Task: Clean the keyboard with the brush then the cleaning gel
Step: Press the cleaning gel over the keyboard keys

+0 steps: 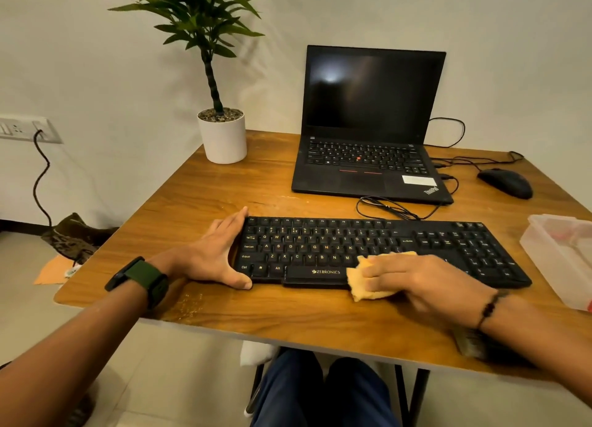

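Pale walls back a wooden desk (198, 195) that fills most of the view. Far left, a socket plate (25, 128) on the wall feeds a dark cable (41, 176) hanging to the floor. At the desk's far left stands a plant (221, 131) in a white pot. Nearer, the left hand (217, 253), with a green-strapped watch (141, 279) on its wrist, lies released against the left end of the keyboard (320, 247), fingers straight along the far corner and thumb at the near corner. The black keyboard lies across the near middle of the desk. Beyond it sits an open laptop (368, 125) with a dark screen. The right hand (426, 279) presses an orange gel (368, 282) onto the keyboard's near edge just right of the space bar; its fingers lie over the gel, slightly blurred. A beaded bracelet (488, 309) circles that wrist. A blurred object, perhaps the brush (471, 343), shows under the right forearm near the desk's near edge. Far right rests a mouse (506, 183), and nearer, a clear plastic box (560, 253).
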